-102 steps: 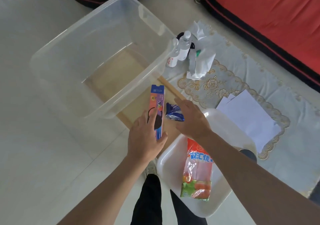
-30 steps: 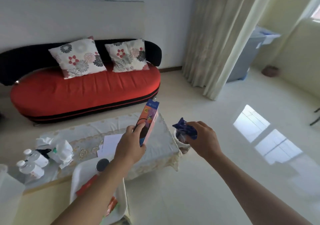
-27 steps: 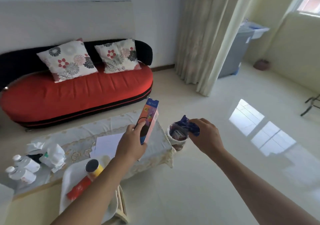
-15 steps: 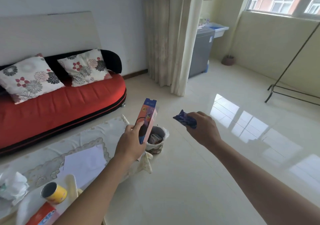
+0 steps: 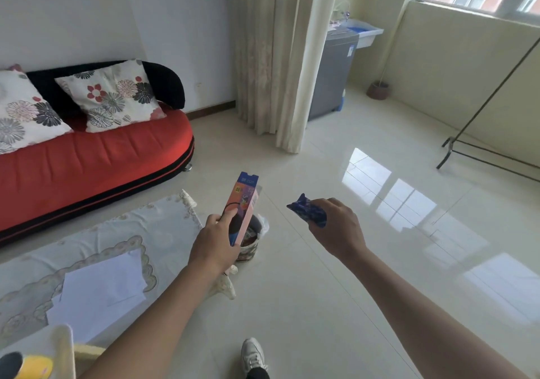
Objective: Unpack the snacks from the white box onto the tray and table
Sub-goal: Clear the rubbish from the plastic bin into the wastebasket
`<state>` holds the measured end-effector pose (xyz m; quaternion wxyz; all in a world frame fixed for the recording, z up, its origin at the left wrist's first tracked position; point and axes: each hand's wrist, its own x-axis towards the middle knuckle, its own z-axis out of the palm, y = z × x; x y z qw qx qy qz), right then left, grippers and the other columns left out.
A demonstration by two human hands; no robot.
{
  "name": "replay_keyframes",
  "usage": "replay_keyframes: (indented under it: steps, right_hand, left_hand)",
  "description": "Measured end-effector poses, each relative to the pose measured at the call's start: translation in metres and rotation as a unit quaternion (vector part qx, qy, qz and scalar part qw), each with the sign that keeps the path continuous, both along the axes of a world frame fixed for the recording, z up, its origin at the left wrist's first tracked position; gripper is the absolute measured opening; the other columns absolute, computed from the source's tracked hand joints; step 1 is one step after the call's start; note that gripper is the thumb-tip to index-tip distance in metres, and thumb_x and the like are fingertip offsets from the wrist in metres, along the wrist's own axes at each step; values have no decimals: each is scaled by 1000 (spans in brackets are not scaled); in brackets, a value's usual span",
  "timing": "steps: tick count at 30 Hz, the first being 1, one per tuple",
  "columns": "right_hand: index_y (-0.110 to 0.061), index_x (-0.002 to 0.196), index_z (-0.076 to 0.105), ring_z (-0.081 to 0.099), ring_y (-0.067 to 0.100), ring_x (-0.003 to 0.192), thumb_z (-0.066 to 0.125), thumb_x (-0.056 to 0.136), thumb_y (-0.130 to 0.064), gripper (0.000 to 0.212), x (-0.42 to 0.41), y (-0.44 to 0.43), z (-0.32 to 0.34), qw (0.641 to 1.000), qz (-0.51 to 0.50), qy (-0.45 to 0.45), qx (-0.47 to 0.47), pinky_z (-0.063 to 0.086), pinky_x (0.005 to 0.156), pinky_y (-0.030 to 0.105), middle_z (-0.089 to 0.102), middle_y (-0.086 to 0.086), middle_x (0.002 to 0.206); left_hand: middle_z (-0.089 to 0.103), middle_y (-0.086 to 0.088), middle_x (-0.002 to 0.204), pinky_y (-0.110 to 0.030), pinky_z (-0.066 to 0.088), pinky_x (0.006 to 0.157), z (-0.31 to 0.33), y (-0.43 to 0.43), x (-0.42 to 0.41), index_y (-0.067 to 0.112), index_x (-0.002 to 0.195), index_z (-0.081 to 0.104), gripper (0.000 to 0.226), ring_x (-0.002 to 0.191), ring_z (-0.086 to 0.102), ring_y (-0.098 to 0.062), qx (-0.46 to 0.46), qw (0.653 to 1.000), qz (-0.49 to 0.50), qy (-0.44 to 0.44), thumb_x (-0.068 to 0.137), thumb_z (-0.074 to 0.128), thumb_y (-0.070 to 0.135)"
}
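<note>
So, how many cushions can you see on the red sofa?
2: one flowered cushion against the black armrest, another cushion at the picture's left edge, partly cut off. More may be outside the view.

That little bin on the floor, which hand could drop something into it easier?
Probably the left hand. It holds the tall pink box right over the bin beside the table corner. The right hand, gripping the blue wrapper, is off to the side over bare floor.
</note>
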<state>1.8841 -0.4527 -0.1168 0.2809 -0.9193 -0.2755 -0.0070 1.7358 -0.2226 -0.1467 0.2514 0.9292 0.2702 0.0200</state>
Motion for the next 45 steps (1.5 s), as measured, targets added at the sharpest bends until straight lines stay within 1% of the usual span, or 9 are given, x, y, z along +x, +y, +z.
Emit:
replay_keyframes:
  steps: [6,12,19,27,33,38,40,42,45]
  right_hand:
    - [-22,123,70,64,23,89,72,86,-20,37,68,65,-16,999,28,19,-23,40,72,25,67,-1,107]
    - [-24,121,71,64,23,87,74,84,-21,37,118,130,-33,998,41,33,-31,50,75,30,68,-2,104]
    - [-23,122,70,65,24,91,74,84,-23,38,145,182,-67,994,68,76,-49,51,79,31,68,0,108]
    - [-25,121,70,63,19,87,74,85,-27,36,176,222,-101,987,95,112,-70,43,72,24,68,-4,104]
    - [-21,119,71,63,22,84,75,83,-23,36,219,245,-127,982,121,124,-70,49,72,29,68,0,101]
    - [-17,118,72,63,24,84,75,83,-22,36,272,271,-153,971,158,158,-82,51,72,30,69,4,101]
    - [-16,117,72,63,24,83,74,82,-21,35,299,281,-163,966,176,164,-95,49,70,29,69,4,101]
    - [-17,115,72,60,23,79,73,82,-21,33,326,293,-176,961,189,169,-109,43,67,27,68,4,98]
    - [-18,115,71,57,21,80,70,83,-17,32,360,314,-197,949,215,183,-142,39,67,25,67,3,100]
  left_hand:
    - [44,-6,140,-39,59,89,-28,50,79,31,158,30,81,114,62,-27,-29,999,17,14,89,73,22]
    - [45,-6,139,-37,57,89,-43,96,128,31,156,32,79,112,61,-26,-49,998,30,25,89,72,22]
    - [46,-4,138,-39,56,91,-64,126,142,33,156,33,80,112,61,-26,-99,993,65,22,88,74,22]
    - [47,-6,138,-39,54,93,-85,152,147,30,156,35,80,116,60,-27,-100,987,115,49,88,76,25]
    - [49,-7,134,-37,53,89,-107,167,172,29,154,37,79,113,63,-28,-90,981,161,65,86,76,23]
    - [50,-8,132,-37,54,89,-129,174,219,30,153,36,79,111,62,-29,-103,967,214,96,85,77,25]
    - [50,-8,128,-38,54,88,-136,173,246,31,152,36,78,110,62,-29,-115,961,228,108,85,77,23]
    - [51,-8,126,-39,54,88,-146,172,271,31,150,37,77,108,62,-30,-129,954,246,112,85,76,21]
    - [51,-7,120,-39,54,86,-169,177,306,32,147,38,75,105,62,-31,-145,945,269,120,84,76,21]
